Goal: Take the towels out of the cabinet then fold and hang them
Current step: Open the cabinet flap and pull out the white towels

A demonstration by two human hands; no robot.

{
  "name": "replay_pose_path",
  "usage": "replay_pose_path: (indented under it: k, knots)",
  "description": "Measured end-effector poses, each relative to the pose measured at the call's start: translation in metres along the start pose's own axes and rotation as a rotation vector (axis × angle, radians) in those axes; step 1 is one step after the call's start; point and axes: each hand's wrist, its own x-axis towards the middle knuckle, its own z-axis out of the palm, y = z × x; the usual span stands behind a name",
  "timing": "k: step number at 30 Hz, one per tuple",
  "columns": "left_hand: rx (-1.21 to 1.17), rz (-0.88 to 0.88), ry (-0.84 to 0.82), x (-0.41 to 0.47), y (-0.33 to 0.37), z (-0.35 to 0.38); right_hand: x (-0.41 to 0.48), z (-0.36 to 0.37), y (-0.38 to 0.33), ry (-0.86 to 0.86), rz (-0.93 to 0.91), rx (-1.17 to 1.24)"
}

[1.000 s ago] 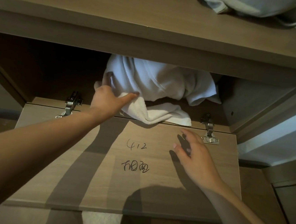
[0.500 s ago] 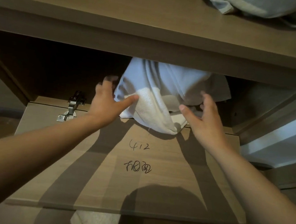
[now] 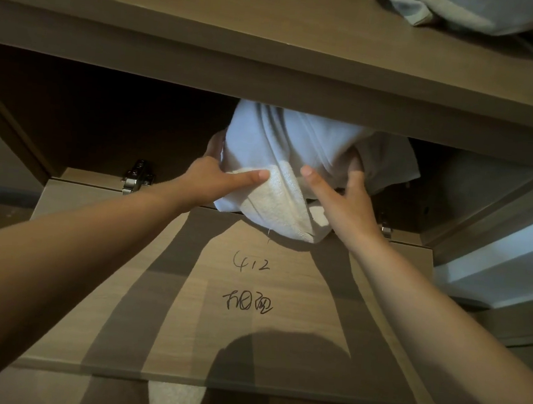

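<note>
L hand (image 3: 207, 180) & R hand (image 3: 349, 206) each w/ closed grip round towels (image 3: 296, 146) in cabinet (image 3: 174, 59).

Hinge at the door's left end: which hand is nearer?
Left. The left hand grips the towels just right of the hinge; the right hand holds their far side.

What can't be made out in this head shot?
Head view only:
- Bundled white cloth towels: top hidden by brown wooden shelf; count unclear.
- Left hand: fingers behind the bundle.
- Right hand: fingertips buried in folds.
- Grey fabric heap: cut by frame's top edge.
</note>
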Motion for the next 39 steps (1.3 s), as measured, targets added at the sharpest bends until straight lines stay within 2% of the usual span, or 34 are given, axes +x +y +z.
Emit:
replay_pose_path:
  k: [3,8,13,18,25,28,30,32,35,37,39]
  knots:
    - [-0.012,0.045,0.040,-0.006,0.005,0.006,0.000,-0.001,0.000,-0.048,0.072,0.071]
    - [-0.055,0.133,0.056,-0.043,0.008,0.040,-0.005,-0.019,0.009,0.047,0.068,0.112]
    - [-0.088,0.087,0.058,-0.074,0.011,0.056,-0.028,-0.040,0.020,-0.032,0.032,0.194]
    - [-0.013,0.076,0.042,-0.097,0.013,0.061,-0.050,-0.041,0.026,-0.080,-0.018,0.235]
    - [-0.027,0.009,-0.046,-0.126,0.003,0.065,-0.078,-0.053,0.034,-0.160,-0.040,0.123]
    - [-0.079,-0.082,-0.070,-0.124,0.002,0.058,-0.091,-0.060,0.044,-0.069,-0.029,0.016]
    - [-0.144,-0.109,-0.019,-0.119,0.008,0.050,-0.101,-0.064,0.055,-0.010,0.028,0.030]
    - [-0.147,-0.104,0.055,-0.108,0.021,0.041,-0.110,-0.066,0.061,-0.005,0.173,0.146]
    - [-0.127,-0.088,0.078,-0.088,0.045,0.031,-0.112,-0.066,0.064,-0.016,0.407,0.562]
    - [-0.124,-0.090,0.073,-0.074,0.061,0.029,-0.106,-0.065,0.061,-0.041,0.478,0.708]
    - [-0.119,-0.094,0.067,-0.060,0.071,0.031,-0.097,-0.063,0.054,-0.063,0.470,0.755]
